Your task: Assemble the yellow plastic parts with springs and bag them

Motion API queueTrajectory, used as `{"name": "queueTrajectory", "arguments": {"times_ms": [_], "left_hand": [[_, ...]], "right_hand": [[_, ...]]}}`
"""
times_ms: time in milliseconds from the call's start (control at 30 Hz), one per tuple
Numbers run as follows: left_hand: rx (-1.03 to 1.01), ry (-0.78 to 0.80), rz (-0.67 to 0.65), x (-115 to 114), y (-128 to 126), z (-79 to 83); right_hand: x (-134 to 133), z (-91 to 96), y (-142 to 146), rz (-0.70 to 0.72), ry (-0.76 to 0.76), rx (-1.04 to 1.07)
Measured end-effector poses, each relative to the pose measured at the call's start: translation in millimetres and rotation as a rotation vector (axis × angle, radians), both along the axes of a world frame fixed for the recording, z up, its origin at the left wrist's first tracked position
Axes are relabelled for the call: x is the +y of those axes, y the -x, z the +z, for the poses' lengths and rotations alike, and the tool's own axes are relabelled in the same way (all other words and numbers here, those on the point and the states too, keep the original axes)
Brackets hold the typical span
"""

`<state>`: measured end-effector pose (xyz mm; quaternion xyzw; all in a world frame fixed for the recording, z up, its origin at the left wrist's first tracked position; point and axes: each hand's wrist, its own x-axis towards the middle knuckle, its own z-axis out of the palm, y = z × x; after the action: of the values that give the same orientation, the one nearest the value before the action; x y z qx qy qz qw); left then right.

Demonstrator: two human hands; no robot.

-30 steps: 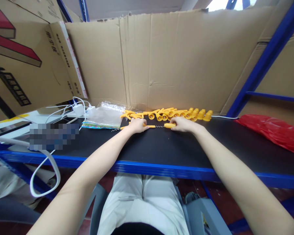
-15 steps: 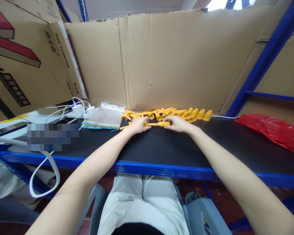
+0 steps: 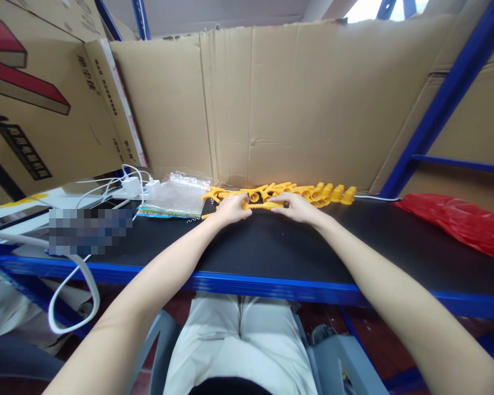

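Observation:
Both hands rest on the black shelf top (image 3: 271,247), close together. My left hand (image 3: 231,209) is closed around one end of a yellow ridged plastic rod (image 3: 258,206). My right hand (image 3: 295,207) pinches a yellow sleeve piece at the rod's other end, pushed up against it. A thin metal spring (image 3: 193,218) lies beside the left hand. Behind the hands a row of several yellow plastic parts (image 3: 313,192) runs along the cardboard wall.
A clear plastic bag (image 3: 177,195) lies left of the hands, with white chargers and cables (image 3: 127,184) beyond it. A red plastic bag (image 3: 456,219) sits at the right. Cardboard (image 3: 292,99) backs the shelf; a blue frame edge (image 3: 271,285) runs along the front.
My right hand has slid left with the yellow sleeve, closing the gap over the rod and spring until both hands nearly meet. The left hand stayed put.

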<state>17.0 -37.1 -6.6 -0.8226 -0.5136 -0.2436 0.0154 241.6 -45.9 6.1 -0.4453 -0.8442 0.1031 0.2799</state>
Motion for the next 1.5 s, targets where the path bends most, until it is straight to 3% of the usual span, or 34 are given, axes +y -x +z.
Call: {"name": "queueTrajectory", "arguments": {"times_ms": [233, 367, 533, 633, 800, 1100, 1233, 1367, 1500], "left_hand": [[0.014, -0.025, -0.039, 5, 4, -1.8], [0.032, -0.045, -0.018, 6, 4, -2.1], [0.028, -0.096, -0.01, 2, 4, -0.6], [0.021, -0.111, -0.038, 1, 4, -0.9], [0.011, -0.118, -0.042, 4, 2, -2.3], [0.027, -0.125, -0.03, 1, 3, 0.8], [0.027, -0.148, -0.093, 2, 6, 0.3], [0.014, -0.171, -0.064, 4, 5, -1.7], [0.011, -0.165, -0.025, 4, 2, -2.5]], "right_hand": [[5, -6.0, -1, 0.014, 0.324, 0.274], [-1, -1.6, -8, 0.056, 0.459, 0.266], [-2, -1.3, -10, 0.128, 0.627, 0.404], [2, -5.6, -9, 0.067, 0.719, 0.346], [6, -8.0, -11, -0.055, 0.758, 0.24], [0, -2.1, -16, 0.166, 0.677, 0.362], [4, -6.1, -11, 0.12, 0.77, 0.351], [5, -7.5, -6, 0.043, 0.811, 0.405], [0, -4.4, -9, 0.071, 0.785, 0.44]]}}
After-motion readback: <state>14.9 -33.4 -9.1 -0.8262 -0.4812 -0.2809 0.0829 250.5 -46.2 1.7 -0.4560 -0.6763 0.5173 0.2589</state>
